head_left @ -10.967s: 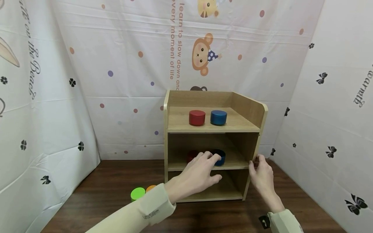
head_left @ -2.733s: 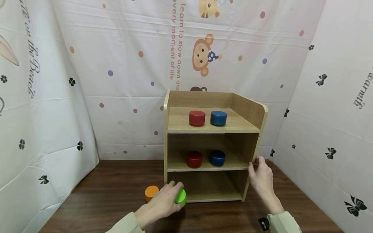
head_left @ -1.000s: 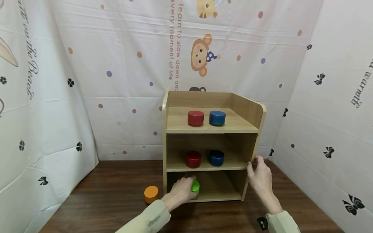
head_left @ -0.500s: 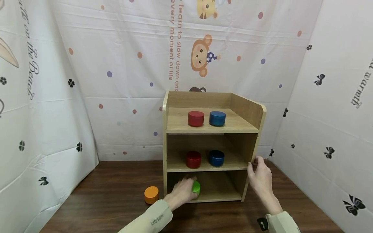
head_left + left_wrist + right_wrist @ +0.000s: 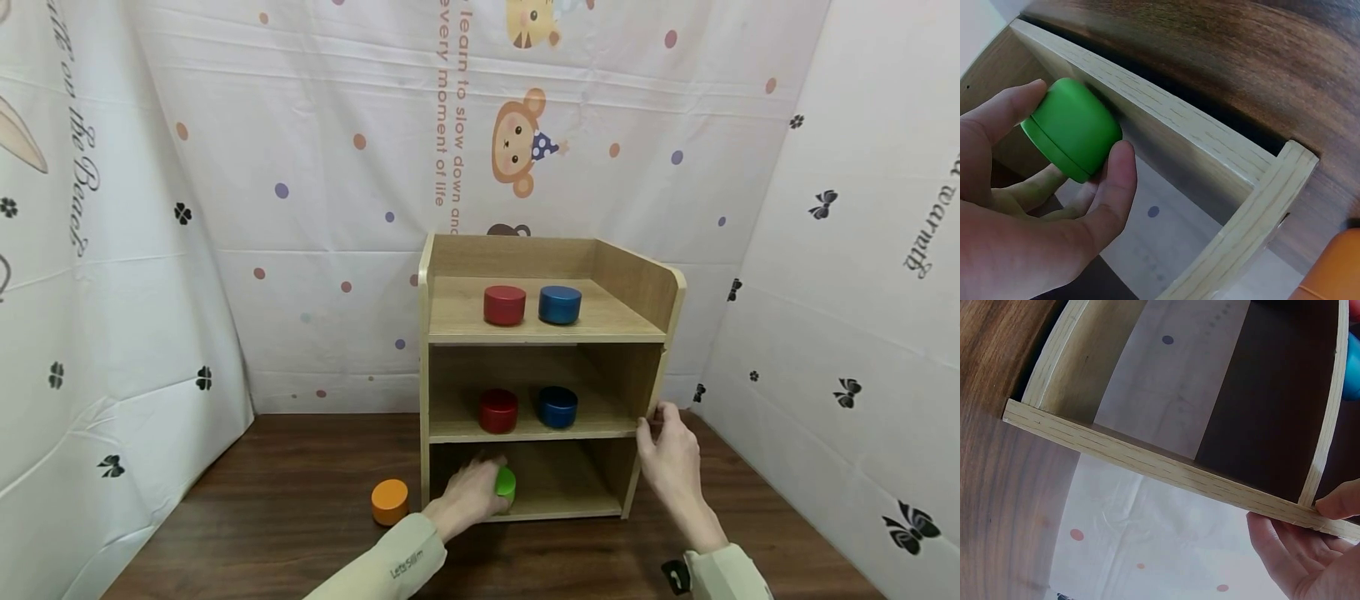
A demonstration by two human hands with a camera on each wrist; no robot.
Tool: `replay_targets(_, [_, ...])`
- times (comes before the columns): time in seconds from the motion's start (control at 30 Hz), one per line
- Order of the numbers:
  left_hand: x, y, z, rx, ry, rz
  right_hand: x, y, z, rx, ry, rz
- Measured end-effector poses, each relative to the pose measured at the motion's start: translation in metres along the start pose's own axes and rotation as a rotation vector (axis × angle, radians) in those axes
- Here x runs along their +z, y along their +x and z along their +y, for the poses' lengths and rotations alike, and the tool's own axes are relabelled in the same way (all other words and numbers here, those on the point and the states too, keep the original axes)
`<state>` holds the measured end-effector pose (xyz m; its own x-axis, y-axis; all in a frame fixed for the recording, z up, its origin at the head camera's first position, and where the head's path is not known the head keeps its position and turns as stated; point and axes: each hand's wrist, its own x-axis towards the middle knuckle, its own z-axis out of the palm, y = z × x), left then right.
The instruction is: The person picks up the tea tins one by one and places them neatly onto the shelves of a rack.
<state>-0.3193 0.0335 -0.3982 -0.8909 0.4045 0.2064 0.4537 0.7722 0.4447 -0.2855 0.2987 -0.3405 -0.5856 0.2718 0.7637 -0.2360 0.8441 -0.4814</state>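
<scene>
My left hand [image 5: 468, 493] reaches into the bottom compartment of a small wooden shelf [image 5: 547, 338]. Its thumb and fingers grip a green lidded round tin [image 5: 1072, 125], tilted in the left wrist view close to the bottom board [image 5: 1147, 94]. In the head view the fingers cover the left side of that tin. My right hand [image 5: 675, 467] pinches the front edge of the right side panel [image 5: 1166, 469] near the middle board, thumb on one face and fingers on the other.
An orange round tin [image 5: 390, 502] stands on the dark wooden table [image 5: 300, 517], left of the shelf. Red [image 5: 504, 306] and blue [image 5: 559, 306] tins sit on top; a darker red [image 5: 498, 412] and blue [image 5: 557, 407] pair occupies the middle compartment. A printed curtain [image 5: 337, 208] hangs behind.
The left hand has left the middle compartment, picked the green tin off the table beside the orange one and carried it rightward into the bottom compartment. The right hand stays on the panel.
</scene>
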Motion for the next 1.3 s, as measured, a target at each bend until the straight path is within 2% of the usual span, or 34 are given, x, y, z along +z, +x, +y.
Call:
replay_targets(0.6, [0.002,0.001,0.0,-0.012,-0.006,-0.021,0.0,0.0,-0.001,0.007,-0.006,0.009])
replay_targets(1.0, [-0.003,-0.002,0.002,-0.023,-0.02,-0.047,-0.001,0.0,-0.001,0.009,-0.001,-0.001])
replay_targets(1.13, [-0.007,-0.007,0.004,-0.005,0.009,-0.02,-0.001,-0.001,-0.001,0.011,-0.001,0.0])
replay_targets(1.3, [-0.015,-0.02,0.007,0.058,0.086,0.023,-0.001,-0.001,-0.001,0.009,0.001,-0.002])
